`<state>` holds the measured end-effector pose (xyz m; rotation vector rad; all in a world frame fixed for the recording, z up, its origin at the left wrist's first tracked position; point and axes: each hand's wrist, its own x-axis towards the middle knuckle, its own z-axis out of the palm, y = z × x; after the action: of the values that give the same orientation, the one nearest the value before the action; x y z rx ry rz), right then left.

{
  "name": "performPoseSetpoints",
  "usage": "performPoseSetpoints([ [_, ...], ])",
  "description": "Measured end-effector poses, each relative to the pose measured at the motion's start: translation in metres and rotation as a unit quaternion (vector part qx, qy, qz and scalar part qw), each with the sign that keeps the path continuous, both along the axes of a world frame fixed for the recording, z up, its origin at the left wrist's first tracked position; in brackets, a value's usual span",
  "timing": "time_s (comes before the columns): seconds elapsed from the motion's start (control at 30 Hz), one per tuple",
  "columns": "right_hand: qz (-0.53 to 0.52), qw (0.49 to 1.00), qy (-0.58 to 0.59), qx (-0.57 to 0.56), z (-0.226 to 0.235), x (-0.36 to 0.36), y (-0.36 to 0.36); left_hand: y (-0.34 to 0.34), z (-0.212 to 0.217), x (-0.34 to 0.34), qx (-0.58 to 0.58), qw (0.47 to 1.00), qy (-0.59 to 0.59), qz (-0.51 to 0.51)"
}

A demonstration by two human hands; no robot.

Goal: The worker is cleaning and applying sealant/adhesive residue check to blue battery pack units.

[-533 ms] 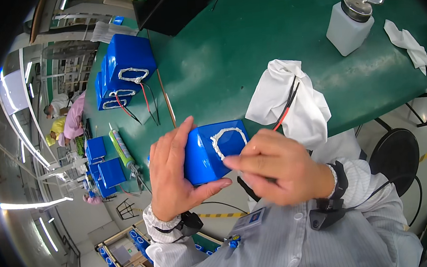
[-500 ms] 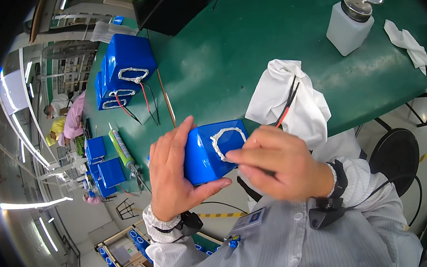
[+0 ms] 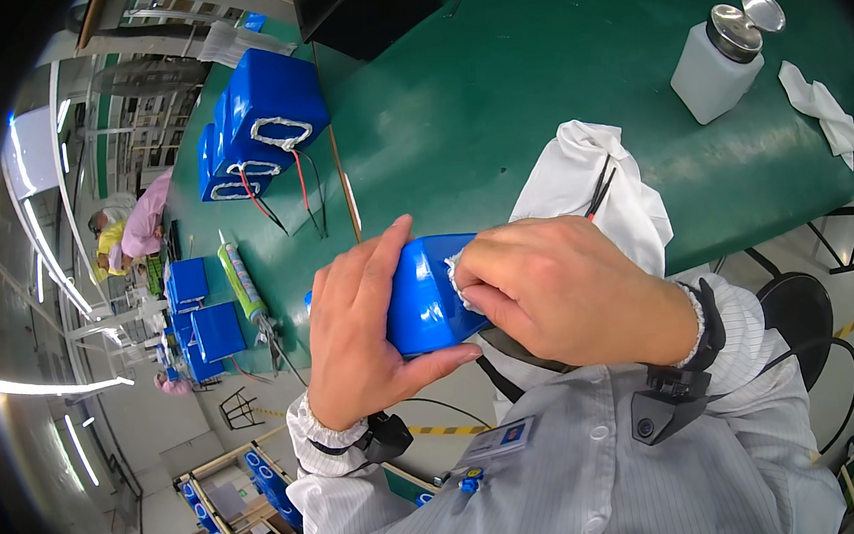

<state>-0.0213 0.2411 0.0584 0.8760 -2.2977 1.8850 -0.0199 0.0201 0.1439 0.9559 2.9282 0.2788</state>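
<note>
- While the left hand [image 3: 358, 348] grips the blue battery pack [image 3: 427, 297], the right hand [image 3: 559, 292] has closed over its white-sealed end, pressing.
- Sealant bead now hidden beneath fingers.

Pale pinstriped sleeves [image 3: 604, 474], black wrist straps [image 3: 673, 403]

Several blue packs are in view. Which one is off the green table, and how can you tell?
The blue pack gripped between the left hand and right hand; the other blue packs rest stacked on the table.
</note>
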Motion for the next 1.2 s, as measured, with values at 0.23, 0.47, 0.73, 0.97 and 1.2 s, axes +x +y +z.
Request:
performPoseSetpoints([
  [0.23,-0.002,0.985,0.142,0.102,0.002,-0.004,0.0,0.002,0.001,0.0,0.01,1.0,0.008,-0.004],
  [0.47,-0.03,0.959,0.224,0.17,0.007,-0.001,-0.007,0.0,-0.001,0.001,0.01,1.0,0.022,-0.011],
  [0.73,-0.048,0.989,0.122,-0.067,0.032,-0.008,0.018,0.0,0.0,0.0,0.007,1.0,0.024,-0.019],
  [0.97,0.099,0.99,-0.007,-0.097,0.004,0.03,0.025,0.001,-0.001,0.0,-0.001,1.0,0.01,0.001],
  [1.2,-0.006,0.997,-0.035,-0.072,-0.016,0.027,0.021,0.0,0.0,0.001,-0.006,1.0,0.006,0.009],
])
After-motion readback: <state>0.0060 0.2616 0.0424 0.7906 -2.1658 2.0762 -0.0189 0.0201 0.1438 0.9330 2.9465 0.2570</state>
